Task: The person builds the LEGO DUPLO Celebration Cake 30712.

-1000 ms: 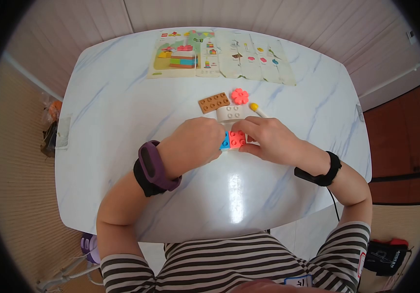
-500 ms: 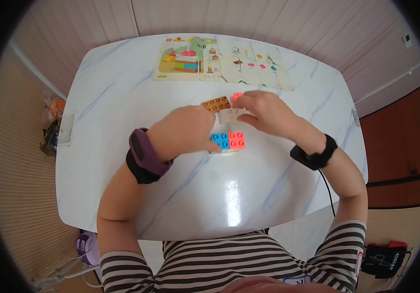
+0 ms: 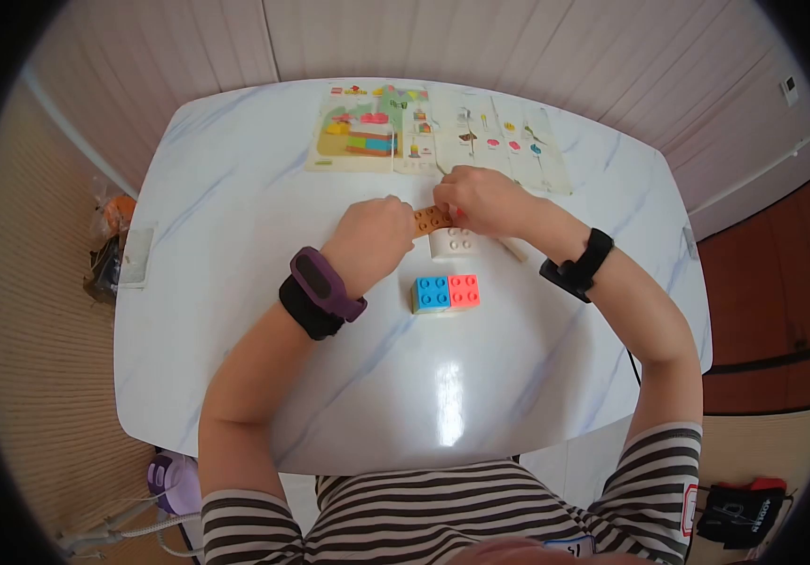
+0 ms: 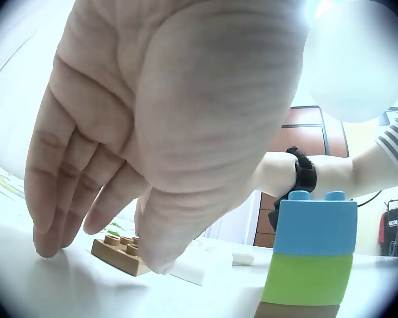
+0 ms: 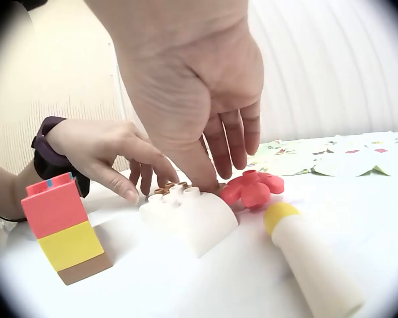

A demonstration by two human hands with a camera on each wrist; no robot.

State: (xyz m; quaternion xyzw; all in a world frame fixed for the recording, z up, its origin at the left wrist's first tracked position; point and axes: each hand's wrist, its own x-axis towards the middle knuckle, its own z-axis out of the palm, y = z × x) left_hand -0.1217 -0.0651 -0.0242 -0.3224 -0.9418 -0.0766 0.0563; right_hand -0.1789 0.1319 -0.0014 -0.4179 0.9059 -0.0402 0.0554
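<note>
The brown studded plate [image 3: 428, 219] lies between the two hands. My left hand [image 3: 370, 245] is at its left end; the left wrist view shows the fingers [image 4: 45, 192] fairly straight and the thumb beside the plate [image 4: 119, 257]. At the plate's right end is my right hand [image 3: 489, 201], fingers extended downward in the right wrist view, its thumb close to the plate and partly hidden by the white rounded brick [image 5: 192, 224]. Contact with the plate is hard to tell. Beside the right hand sits a coral flower piece [image 5: 253, 190].
Nearer the body stands a brick stack with blue [image 3: 431, 294] and coral [image 3: 464, 291] tops, its green layer [image 4: 307, 279] and yellow layer [image 5: 71, 245] underneath. A white stick with a yellow tip [image 5: 282, 215] lies right of the flower. A picture sheet [image 3: 353, 155] lies at the back.
Both hands have left the blue and coral stack and moved away from the body to the brown plate. The right hand passed over the white brick toward the flower.
</note>
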